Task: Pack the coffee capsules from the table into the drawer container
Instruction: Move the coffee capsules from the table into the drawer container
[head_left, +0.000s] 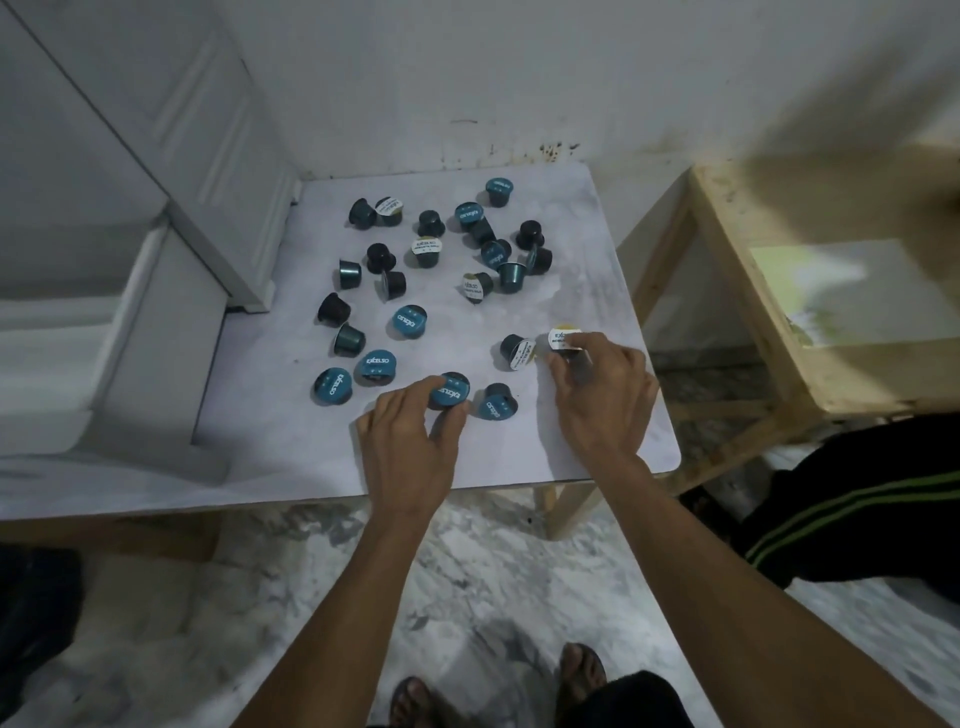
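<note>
my left hand (410, 441) has its fingers curled round a teal-lidded dark plastic coffee capsule (450, 391) near the 6 o'clock edge of the pale marbled square table top (597, 447). my right hand (602, 395) pinches a white-and-yellow-lidded capsule (563, 338) at about 4 o'clock, fingers narrow around it. so both hands are loaded, or nearly so.

the rest of the small dark capsules lie scattered from the middle of the table out to 12 o'clock, some upright, some tipped on their sides, some lid-down. another white-lidded capsule (518, 352) lies on its side just beside my right fingers, and a second teal-lidded capsule (497, 402) sits between my two hands.

the trouble i see: i can't find the drawer container anywhere in view, so i'd be carrying two capsules off without knowing where they land. capsules on their sides would likely roll if my knuckles brush them, and the ones by 5 and 6 o'clock are close enough to the edge to drop onto the marbled floor (493, 597). my left grip looks shallow, mostly on the lid rim, so that one could slip as i lift. the light is dim too, which won't help me spot a stray.
</note>
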